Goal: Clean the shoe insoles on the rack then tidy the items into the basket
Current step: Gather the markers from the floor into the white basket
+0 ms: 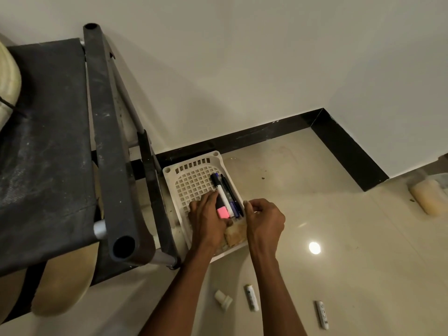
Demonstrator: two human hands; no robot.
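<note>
The basket (191, 180) stands on the floor (339, 238) beside the rack (114, 151). The left hand (208, 219) holds a pink marker (221, 207) inside it, next to the pens (229, 190). The right hand (264, 219) grips the basket's rim, fingers curled.

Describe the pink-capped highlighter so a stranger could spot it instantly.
Find the white lattice basket on the floor beside the black rack. Among its pens, under the left hand, lies the highlighter: the only one with a bright pink end.
</note>
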